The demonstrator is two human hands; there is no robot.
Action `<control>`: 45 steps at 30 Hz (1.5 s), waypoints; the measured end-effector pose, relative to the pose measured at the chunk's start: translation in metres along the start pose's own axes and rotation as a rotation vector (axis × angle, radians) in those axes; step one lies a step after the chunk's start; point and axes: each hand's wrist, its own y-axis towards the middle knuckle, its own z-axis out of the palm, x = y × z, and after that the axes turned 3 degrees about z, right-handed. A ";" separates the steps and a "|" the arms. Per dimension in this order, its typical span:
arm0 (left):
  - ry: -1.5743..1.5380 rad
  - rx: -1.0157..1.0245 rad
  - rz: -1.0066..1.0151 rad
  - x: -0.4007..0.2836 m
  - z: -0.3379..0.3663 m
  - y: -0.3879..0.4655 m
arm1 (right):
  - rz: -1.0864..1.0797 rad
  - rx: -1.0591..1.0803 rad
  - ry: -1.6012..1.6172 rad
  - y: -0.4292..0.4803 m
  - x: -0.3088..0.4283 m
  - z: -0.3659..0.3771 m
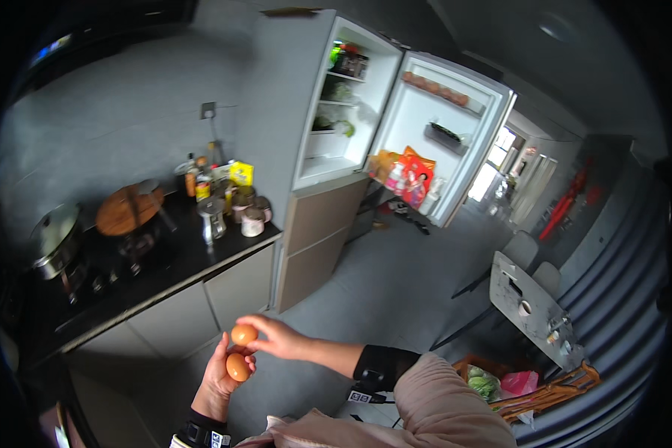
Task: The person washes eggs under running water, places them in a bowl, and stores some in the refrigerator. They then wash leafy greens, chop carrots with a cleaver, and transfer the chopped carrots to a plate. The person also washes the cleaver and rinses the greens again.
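Note:
Two brown eggs are in my hands, low and left of centre in the head view. My left hand [219, 369], palm up, holds one brown egg [238, 367]. Just above it, the fingers of my right hand [277, 337] grip the other brown egg [245, 335], close to the left fingertips; whether the left hand also touches that egg I cannot tell. Beyond them stands a refrigerator with its upper door [442, 106] wide open. Eggs [434, 88] line the door's top shelf, and packets [417, 179] fill its bottom shelf.
Left of the refrigerator, a black countertop [185, 252] carries a lidded pot [59, 238], a round wooden board [117, 215] and several bottles and jars [252, 221]. At right are a marble-patterned table [529, 313], chairs [521, 249] and a wooden rack [560, 392] by bagged vegetables [483, 383].

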 end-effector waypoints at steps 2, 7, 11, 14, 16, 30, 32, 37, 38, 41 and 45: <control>-0.075 -0.047 -0.085 -0.004 0.014 0.064 | 0.048 -0.170 0.011 0.006 -0.025 -0.077; -0.063 -0.295 -0.106 -0.033 0.011 0.185 | -0.009 -0.605 -0.498 -0.013 -0.054 -0.295; -0.051 -0.297 -0.168 -0.065 -0.003 0.262 | 0.162 -0.954 -0.510 -0.044 -0.047 -0.428; 0.034 -0.232 -0.208 -0.091 0.009 0.312 | 0.189 -1.098 -0.935 -0.059 -0.020 -0.502; 0.047 -0.156 -0.255 -0.102 0.027 0.348 | 0.213 -1.132 -1.096 -0.058 0.003 -0.553; 0.277 0.204 -0.255 -0.073 0.138 0.568 | 0.345 -1.087 -1.480 0.022 0.064 -0.824; 0.293 0.234 -0.236 -0.058 0.150 0.601 | 0.464 -1.001 -1.563 0.038 0.061 -0.855; 0.281 0.246 -0.247 -0.040 0.183 0.658 | 0.764 -0.898 -1.464 0.061 0.059 -0.896; 0.311 0.240 -0.253 -0.041 0.190 0.664 | 0.809 -0.857 -1.476 0.064 0.058 -0.902; 0.388 0.339 -0.302 -0.051 0.215 0.677 | 0.938 -0.740 -1.378 0.070 0.057 -0.912; 0.550 0.444 -0.333 -0.063 0.241 0.688 | 1.032 -0.693 -1.166 0.072 0.054 -0.921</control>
